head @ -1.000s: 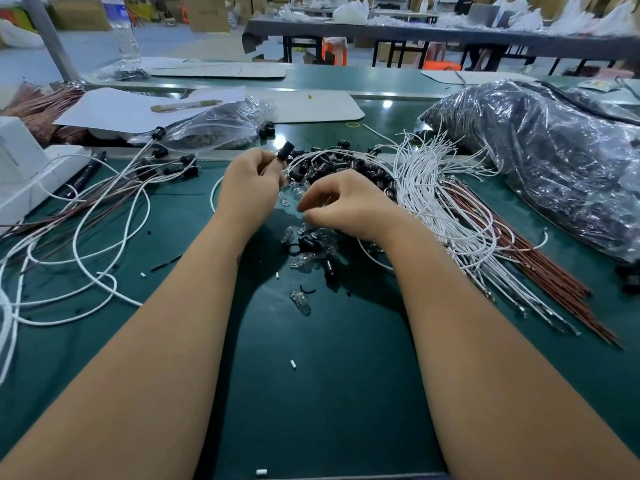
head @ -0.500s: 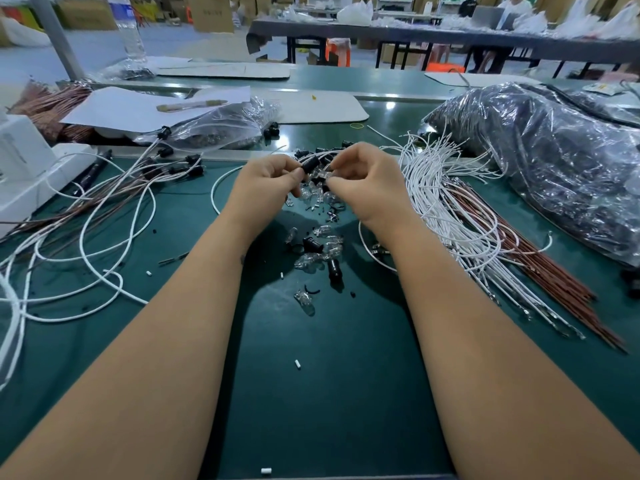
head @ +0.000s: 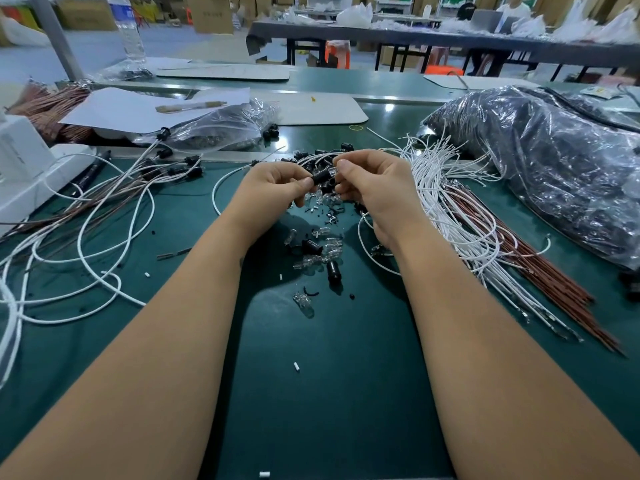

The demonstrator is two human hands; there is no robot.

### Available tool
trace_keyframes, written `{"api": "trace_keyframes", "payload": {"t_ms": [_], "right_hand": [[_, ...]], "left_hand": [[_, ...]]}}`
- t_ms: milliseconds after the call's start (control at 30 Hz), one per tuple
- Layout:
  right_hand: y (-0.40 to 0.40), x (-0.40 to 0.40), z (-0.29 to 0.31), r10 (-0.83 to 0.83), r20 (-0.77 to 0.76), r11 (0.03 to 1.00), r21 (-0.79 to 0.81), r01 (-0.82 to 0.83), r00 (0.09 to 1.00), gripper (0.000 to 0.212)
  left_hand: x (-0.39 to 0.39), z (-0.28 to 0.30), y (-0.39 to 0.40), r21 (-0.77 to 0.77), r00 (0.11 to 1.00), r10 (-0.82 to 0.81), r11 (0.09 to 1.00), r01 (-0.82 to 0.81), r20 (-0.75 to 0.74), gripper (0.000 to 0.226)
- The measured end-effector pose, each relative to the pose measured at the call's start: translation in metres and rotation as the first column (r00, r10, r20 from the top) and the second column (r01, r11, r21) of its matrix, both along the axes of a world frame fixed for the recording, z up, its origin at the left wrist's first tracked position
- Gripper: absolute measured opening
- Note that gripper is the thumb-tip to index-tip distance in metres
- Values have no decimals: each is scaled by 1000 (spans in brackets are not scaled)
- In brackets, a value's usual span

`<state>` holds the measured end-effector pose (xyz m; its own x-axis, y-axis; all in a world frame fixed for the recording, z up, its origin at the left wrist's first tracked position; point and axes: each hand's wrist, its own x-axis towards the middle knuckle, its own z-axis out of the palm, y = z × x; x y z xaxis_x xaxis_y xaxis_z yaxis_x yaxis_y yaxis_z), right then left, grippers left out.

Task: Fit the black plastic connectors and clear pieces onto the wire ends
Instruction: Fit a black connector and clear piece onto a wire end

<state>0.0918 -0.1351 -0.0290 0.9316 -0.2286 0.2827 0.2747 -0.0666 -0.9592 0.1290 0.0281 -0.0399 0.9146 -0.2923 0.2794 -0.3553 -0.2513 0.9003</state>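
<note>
A: Where are the hands?

B: Raised together over the green table [head: 311,393], at its middle; the left hand [head: 273,188] pinches a black connector [head: 321,176] between thumb and curled fingers, and the right hand [head: 372,183] pinches a clear piece [head: 333,171] at the connector's far end, thumb on top; the two parts touch, the clear piece seated in or against the black body, I cannot tell how deep.

A: And the wire?

B: A white wire [head: 221,188] loops out from under the left hand and curves round on the table; whether it runs into the held connector is hidden by the fingers.

A: Loose parts?

B: Just beyond the hands lies a heap of black connectors [head: 313,157]; nearer the person, between the forearms, a scatter of clear bulbs [head: 329,249] mixed with a couple of black sockets [head: 333,271]; one clear bulb [head: 304,303] lies apart, closer still; small white bits [head: 296,366] dot the table.

A: The supply?

B: To the right, a fanned bundle of white wires [head: 450,202] lies over brown wires [head: 540,271], beside a big crinkled plastic bag [head: 554,161]; to the left, finished white leads [head: 104,216] with black ends [head: 188,168] sprawl in loops; behind them a clear bag of parts [head: 221,128], a sheet of paper [head: 138,107] with a pen [head: 190,106] on it, and a white box [head: 24,168] at the edge.
</note>
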Motion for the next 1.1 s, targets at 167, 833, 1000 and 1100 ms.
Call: {"api": "trace_keyframes", "payload": {"t_ms": [167, 833, 1000, 1100], "right_hand": [[2, 1, -1, -26, -7, 998, -65, 25, 1000, 8], [4, 2, -5, -4, 11, 998, -69, 5, 1000, 12], [6, 0, -5, 10, 5, 999, -40, -10, 1000, 14], [9, -2, -2, 54, 26, 998, 8, -55, 998, 16]], "left_hand": [[-2, 1, -2, 63, 998, 26, 998, -30, 52, 12], [-4, 5, -6, 52, 986, 64, 996, -72, 152, 10], [-4, 3, -9, 76, 983, 49, 995, -63, 178, 9], [-3, 3, -8, 24, 986, 72, 997, -76, 150, 13]]}}
